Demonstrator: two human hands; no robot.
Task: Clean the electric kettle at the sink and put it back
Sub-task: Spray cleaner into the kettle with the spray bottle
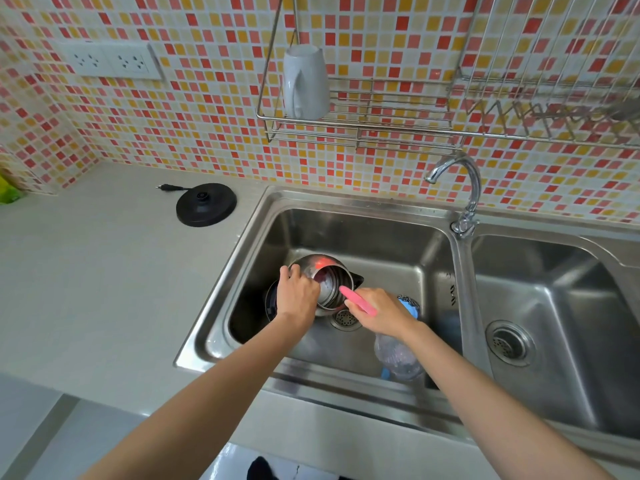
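Place: you're standing in a home kitchen.
Proof: stainless-steel double sink (pixel 346 199) (curved chrome tap (pixel 475 188) between its basins), red-and-yellow mosaic wall tiles (pixel 207 98), hanging wire dish rack (pixel 346 128).

No writing is legible anywhere; a small dark marking (pixel 452 296) on the sink (pixel 311 199) wall is too blurred to read.

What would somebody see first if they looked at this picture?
Probably the two hands in the left sink: the left hand grips a shiny kettle and the right hand holds a pink handle at its opening. Then the bright red and yellow tiles on the wall, a white mug in the rack above, and the black base on the counter.
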